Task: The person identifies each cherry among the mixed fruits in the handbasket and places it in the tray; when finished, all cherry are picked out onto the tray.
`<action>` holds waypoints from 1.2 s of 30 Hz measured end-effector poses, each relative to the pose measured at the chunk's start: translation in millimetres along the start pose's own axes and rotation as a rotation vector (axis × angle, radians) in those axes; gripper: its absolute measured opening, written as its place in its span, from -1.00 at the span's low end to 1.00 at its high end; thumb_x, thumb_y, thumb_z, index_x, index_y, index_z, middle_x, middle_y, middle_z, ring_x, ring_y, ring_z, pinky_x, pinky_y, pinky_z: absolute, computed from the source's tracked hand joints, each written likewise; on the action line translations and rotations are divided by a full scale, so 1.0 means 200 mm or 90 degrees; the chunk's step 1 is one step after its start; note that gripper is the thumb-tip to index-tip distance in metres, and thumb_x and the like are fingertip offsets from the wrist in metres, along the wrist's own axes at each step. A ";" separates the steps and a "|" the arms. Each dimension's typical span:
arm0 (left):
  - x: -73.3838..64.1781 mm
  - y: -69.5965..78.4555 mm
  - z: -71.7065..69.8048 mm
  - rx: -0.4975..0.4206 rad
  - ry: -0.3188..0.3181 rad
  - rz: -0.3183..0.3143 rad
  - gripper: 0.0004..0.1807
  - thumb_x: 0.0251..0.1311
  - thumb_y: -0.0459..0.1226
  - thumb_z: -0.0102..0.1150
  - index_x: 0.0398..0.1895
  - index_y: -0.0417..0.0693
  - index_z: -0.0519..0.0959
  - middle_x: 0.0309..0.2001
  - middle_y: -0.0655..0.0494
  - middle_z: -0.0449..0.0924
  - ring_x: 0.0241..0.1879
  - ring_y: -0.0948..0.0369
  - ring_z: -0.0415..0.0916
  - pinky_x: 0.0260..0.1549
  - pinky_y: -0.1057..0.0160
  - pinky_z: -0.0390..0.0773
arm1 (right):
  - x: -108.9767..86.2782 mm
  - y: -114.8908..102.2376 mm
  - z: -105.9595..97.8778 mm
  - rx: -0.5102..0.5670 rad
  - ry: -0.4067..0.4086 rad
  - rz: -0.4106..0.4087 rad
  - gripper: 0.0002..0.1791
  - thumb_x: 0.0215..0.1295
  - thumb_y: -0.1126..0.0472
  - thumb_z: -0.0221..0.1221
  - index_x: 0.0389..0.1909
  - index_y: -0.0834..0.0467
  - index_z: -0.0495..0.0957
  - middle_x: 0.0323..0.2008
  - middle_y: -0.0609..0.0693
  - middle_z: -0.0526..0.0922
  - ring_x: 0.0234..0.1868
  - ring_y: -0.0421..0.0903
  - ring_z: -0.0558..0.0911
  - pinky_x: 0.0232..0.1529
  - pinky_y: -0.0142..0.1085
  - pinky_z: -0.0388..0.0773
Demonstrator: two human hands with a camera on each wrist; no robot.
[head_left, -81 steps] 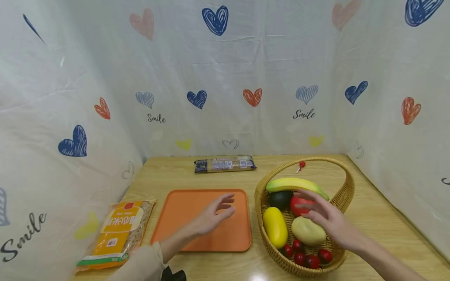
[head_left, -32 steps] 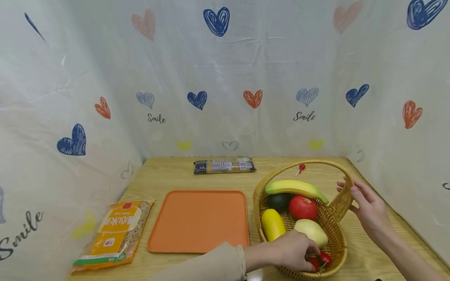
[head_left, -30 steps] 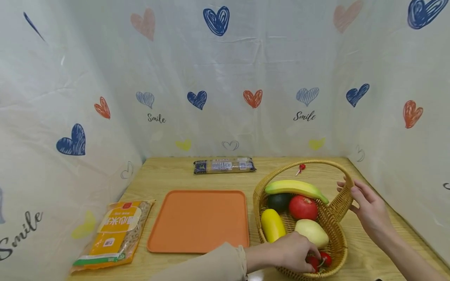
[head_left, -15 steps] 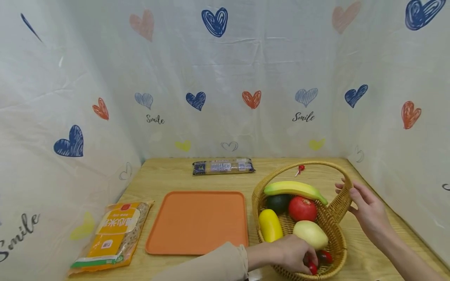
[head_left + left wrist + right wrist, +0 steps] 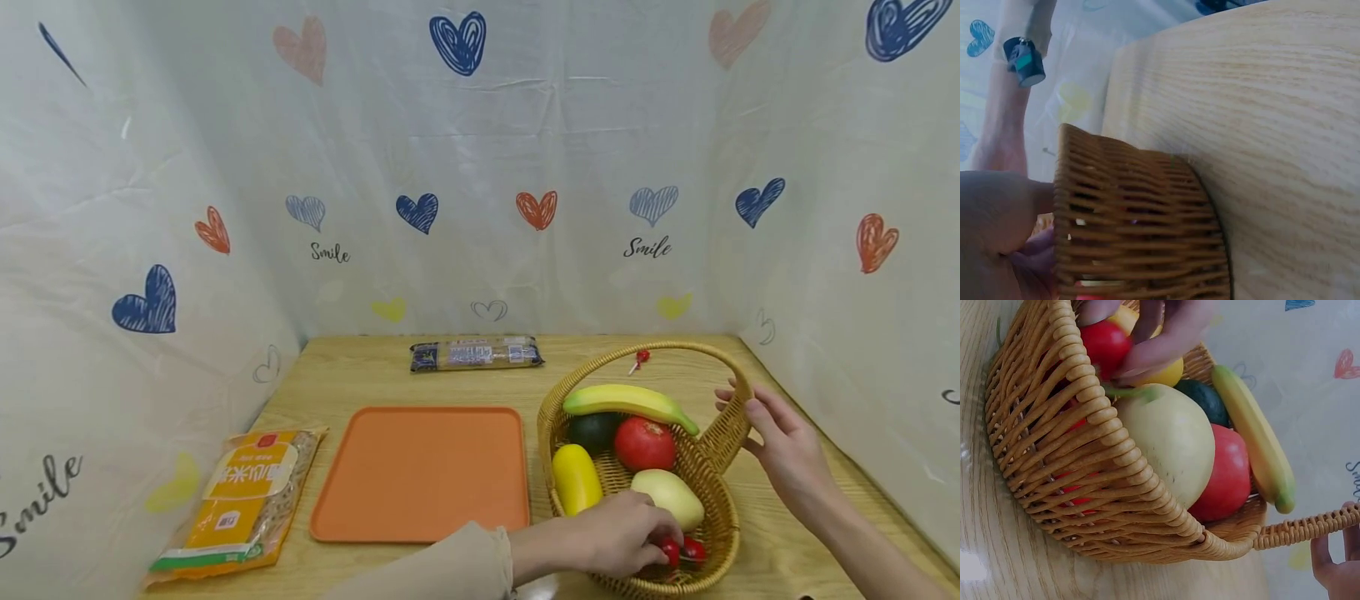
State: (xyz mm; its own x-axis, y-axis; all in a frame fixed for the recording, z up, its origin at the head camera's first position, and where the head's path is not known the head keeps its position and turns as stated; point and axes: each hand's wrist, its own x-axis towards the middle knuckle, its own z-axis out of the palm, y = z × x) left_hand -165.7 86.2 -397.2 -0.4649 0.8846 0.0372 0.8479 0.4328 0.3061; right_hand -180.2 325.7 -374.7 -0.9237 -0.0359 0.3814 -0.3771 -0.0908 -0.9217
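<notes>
Beneath our left hand in the head view is a red cherry, pinched between thumb and fingers, with a second cherry just beside it. To our right, the other hand holds the handle of the wicker basket; should that hold slacken, we judge the basket could tip. Just beyond the left hand, the pale fruit crowds the way up. Left of both hands lie an orange tray and a grain bag; far ahead of them, a long packet and a lollipop.

From the left wrist, the basket's wall hides our fingertips, so we cannot tell the pinch there.

From the right wrist, a green stem beneath the left hand's fingers crosses against the pale fruit and might snag; smooth skin might also slip from our pinch. Farther along towards the right hand lie a large red fruit and a banana.
</notes>
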 end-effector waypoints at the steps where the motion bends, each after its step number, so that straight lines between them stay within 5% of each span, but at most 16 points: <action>1: -0.02 -0.01 -0.01 -0.008 0.022 0.008 -0.77 0.21 -0.15 0.23 -0.06 0.19 0.62 -0.33 0.45 0.50 -0.36 0.58 0.29 -0.39 0.71 0.23 | 0.00 0.00 0.00 0.002 0.000 0.000 -0.60 0.48 0.22 -0.10 0.29 0.16 0.34 0.00 -0.18 0.60 0.05 -0.32 0.51 -0.16 -0.47 0.53; 6: -0.13 -0.05 -0.10 -0.072 0.112 0.023 -0.76 0.24 -0.19 0.20 -0.03 0.09 0.62 -0.24 0.36 0.49 -0.25 0.54 0.31 -0.32 0.72 0.26 | 0.00 0.00 0.00 0.009 -0.002 0.000 -0.60 0.48 0.23 -0.11 0.29 0.16 0.34 0.01 -0.17 0.60 0.04 -0.32 0.51 -0.16 -0.46 0.53; 14: -0.37 -0.13 -0.30 -0.332 0.217 0.003 -0.76 0.25 -0.35 0.15 -0.02 -0.06 0.60 -0.14 0.19 0.46 -0.15 0.46 0.44 -0.25 0.58 0.49 | -0.01 0.00 0.00 0.010 0.000 0.006 -0.59 0.48 0.24 -0.10 0.30 0.15 0.33 0.00 -0.17 0.60 0.04 -0.32 0.51 -0.16 -0.47 0.53; 20: -0.49 -0.25 -0.43 -0.439 0.324 -0.021 -0.74 0.22 -0.41 0.17 -0.02 -0.13 0.58 -0.07 0.09 0.50 -0.11 0.28 0.54 -0.18 0.37 0.57 | 0.00 0.00 -0.01 0.013 -0.003 0.004 -0.59 0.48 0.25 -0.11 0.30 0.16 0.33 0.00 -0.17 0.60 0.05 -0.31 0.51 -0.16 -0.47 0.53; 27: -0.57 -0.40 -0.46 -0.440 0.388 -0.088 -0.67 0.21 -0.44 0.17 0.05 -0.16 0.53 -0.03 -0.01 0.56 -0.06 0.13 0.57 -0.14 0.31 0.57 | 0.00 0.00 -0.01 0.019 -0.004 0.000 -0.59 0.48 0.26 -0.12 0.31 0.16 0.32 0.01 -0.16 0.60 0.05 -0.30 0.50 -0.15 -0.46 0.53; 36: -0.58 -0.69 -0.34 -0.317 0.429 -0.193 -0.67 0.17 -0.49 0.18 0.03 -0.24 0.54 -0.09 -0.07 0.57 -0.08 0.06 0.56 -0.19 0.33 0.59 | 0.00 0.00 0.00 0.028 -0.004 0.003 -0.58 0.48 0.25 -0.11 0.31 0.16 0.32 0.01 -0.15 0.60 0.05 -0.30 0.50 -0.15 -0.45 0.54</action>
State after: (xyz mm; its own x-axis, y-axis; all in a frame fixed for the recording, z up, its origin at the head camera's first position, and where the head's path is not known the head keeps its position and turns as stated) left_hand -246.7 -87.3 -379.2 -0.8354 0.3860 0.3912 0.5280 0.3663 0.7662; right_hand -180.2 325.2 -375.4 -0.9246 -0.0433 0.3784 -0.3699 -0.1348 -0.9192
